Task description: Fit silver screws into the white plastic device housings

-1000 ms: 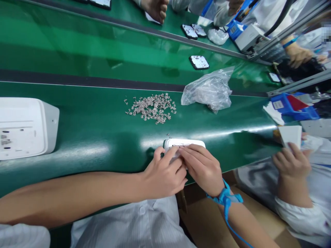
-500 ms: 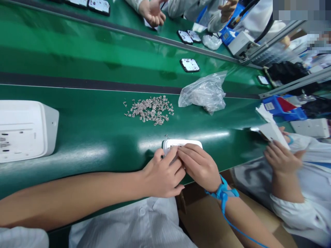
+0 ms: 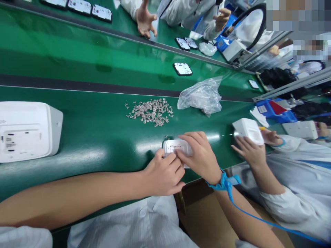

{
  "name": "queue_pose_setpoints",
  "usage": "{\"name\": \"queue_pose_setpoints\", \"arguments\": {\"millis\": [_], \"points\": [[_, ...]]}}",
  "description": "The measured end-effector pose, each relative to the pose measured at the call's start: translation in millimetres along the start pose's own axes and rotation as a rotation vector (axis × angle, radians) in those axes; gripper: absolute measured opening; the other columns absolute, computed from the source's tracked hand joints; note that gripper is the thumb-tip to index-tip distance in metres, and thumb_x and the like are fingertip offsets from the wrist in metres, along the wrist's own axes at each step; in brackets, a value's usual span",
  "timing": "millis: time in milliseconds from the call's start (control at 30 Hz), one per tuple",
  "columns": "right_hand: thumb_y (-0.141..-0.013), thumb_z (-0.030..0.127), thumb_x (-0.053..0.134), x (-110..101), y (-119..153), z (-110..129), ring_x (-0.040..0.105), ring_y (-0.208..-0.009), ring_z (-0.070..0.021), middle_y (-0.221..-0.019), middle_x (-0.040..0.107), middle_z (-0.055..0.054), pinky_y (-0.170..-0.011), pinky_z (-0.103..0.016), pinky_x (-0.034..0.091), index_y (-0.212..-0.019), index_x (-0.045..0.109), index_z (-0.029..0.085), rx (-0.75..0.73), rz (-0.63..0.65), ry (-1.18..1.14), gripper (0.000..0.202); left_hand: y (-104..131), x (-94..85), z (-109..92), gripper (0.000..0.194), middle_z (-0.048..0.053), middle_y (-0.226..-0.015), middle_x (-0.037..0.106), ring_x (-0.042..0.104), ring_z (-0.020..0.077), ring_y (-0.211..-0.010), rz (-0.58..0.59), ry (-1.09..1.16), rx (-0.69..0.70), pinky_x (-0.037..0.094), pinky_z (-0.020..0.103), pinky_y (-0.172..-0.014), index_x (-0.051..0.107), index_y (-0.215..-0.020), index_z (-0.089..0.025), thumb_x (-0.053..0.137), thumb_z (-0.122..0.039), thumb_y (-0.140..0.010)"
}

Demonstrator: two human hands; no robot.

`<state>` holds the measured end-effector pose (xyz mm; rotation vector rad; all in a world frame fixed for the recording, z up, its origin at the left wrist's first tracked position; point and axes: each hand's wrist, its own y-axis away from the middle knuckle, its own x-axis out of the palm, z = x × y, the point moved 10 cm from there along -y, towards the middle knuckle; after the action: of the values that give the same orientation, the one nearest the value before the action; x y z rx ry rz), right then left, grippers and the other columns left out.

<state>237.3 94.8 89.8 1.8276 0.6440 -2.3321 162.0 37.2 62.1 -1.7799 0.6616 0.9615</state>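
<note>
A small white plastic housing [image 3: 172, 145] with a slotted recess lies on the green bench close to my body. My left hand [image 3: 165, 172] is closed on its near left side, fingers curled. Over the right part bends my right hand [image 3: 200, 155], thumb on the top face and fingers wrapped round the far edge. A blue wrist strap with a cord circles my right wrist. Just beyond the housing are a few tiny metal pieces [image 3: 167, 137]. Farther back spreads a pile of small metal parts [image 3: 152, 111]. Whether a small part sits under my fingertips is hidden.
A larger white housing [image 3: 24, 132] stands at the left. A clear plastic bag [image 3: 200, 96] lies right of the pile. Black-and-white units [image 3: 182, 69] rest on the belt. At right, a co-worker's hands hold a white housing [image 3: 249, 131]; another person works across.
My right hand has shifted off the recess to grip the housing's right side, uncovering more of its top. The co-worker at right has moved their white housing left, over the bench.
</note>
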Motion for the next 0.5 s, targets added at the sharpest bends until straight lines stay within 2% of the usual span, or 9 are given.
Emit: {"name": "queue_pose_setpoints", "arguments": {"millis": [167, 333, 433, 500], "points": [[-0.094, 0.020, 0.058, 5.6, -2.8, 0.0, 0.053, -0.102, -0.0320, -0.109, 0.063, -0.014, -0.090, -0.050, 0.051, -0.116, 0.062, 0.014, -0.015, 0.003, -0.018, 0.023, -0.9, 4.9, 4.8, 0.043, 0.013, -0.104, 0.068, 0.054, 0.0285, -0.102, 0.036, 0.046, -0.029, 0.030, 0.041, -0.077, 0.067, -0.103, -0.012, 0.052, -0.051, -0.093], [-0.100, 0.027, 0.055, -1.5, -0.1, 5.9, 0.055, -0.101, -0.0332, -0.109, 0.062, -0.016, -0.086, -0.051, 0.051, -0.115, 0.061, 0.013, -0.074, -0.059, 0.013, 0.022, 0.1, 7.9, -0.3, 0.051, 0.011, -0.099, 0.068, 0.055, 0.0263, -0.094, 0.063, 0.041, -0.006, 0.031, 0.040, -0.073, 0.067, -0.104, -0.013, 0.047, -0.058, -0.093], [-0.103, 0.037, 0.054, -10.6, 3.9, 14.8, 0.058, -0.103, -0.0326, -0.112, 0.063, -0.015, -0.086, -0.049, 0.052, -0.121, 0.059, 0.015, -0.131, -0.111, -0.007, 0.029, 19.5, -3.4, -11.3, 0.057, 0.014, -0.109, 0.068, 0.056, 0.0252, -0.093, 0.083, -0.084, 0.030, 0.033, 0.039, -0.071, 0.065, -0.116, -0.011, 0.042, -0.059, -0.096], [-0.102, 0.044, 0.056, -24.5, 8.3, 13.7, 0.060, -0.102, -0.0311, -0.112, 0.063, -0.014, -0.087, -0.046, 0.053, -0.121, 0.059, 0.016, -0.120, -0.224, -0.028, 0.034, 42.9, -19.0, -16.8, 0.064, 0.017, -0.122, 0.065, 0.057, 0.0247, -0.094, 0.103, -0.226, 0.013, 0.035, 0.040, -0.074, 0.060, -0.129, -0.008, 0.037, -0.061, -0.099]]}}
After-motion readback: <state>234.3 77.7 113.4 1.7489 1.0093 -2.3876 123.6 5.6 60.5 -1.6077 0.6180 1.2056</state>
